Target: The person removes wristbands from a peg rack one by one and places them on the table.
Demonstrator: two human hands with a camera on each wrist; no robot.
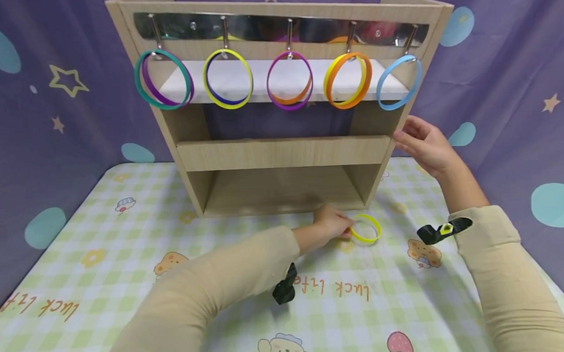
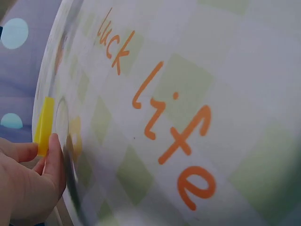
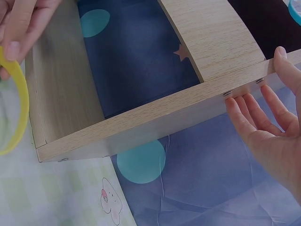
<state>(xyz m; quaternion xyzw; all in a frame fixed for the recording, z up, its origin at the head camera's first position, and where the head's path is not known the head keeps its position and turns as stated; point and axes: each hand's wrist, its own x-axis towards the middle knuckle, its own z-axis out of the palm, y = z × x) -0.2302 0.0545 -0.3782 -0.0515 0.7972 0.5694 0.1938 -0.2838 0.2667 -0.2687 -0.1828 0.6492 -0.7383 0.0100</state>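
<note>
Low in front of the wooden rack (image 1: 281,154), my left hand (image 1: 330,222) pinches a yellow wristband (image 1: 376,225) by its near side, just above the tablecloth. The left wrist view has this wristband (image 2: 45,125) edge-on between thumb and fingers. My right hand (image 1: 427,144) holds the rack's right side panel. In the right wrist view, its thumb lies over the front edge and its fingertips (image 3: 233,104) touch the outer face. Coloured wristbands hang from the hooks above: teal (image 1: 138,80) with purple, yellow (image 1: 251,77) with dark blue, purple (image 1: 311,72) with orange, orange (image 1: 336,71) with yellow, and light blue (image 1: 379,90).
A metal strip (image 1: 256,29) carrying the hooks runs along the rack's upper front. Beneath it is a white shelf (image 1: 259,77), with a wooden crossbar (image 1: 281,154) lower down. A checked tablecloth (image 1: 126,288) covers the table. Purple patterned curtains (image 1: 49,139) surround it.
</note>
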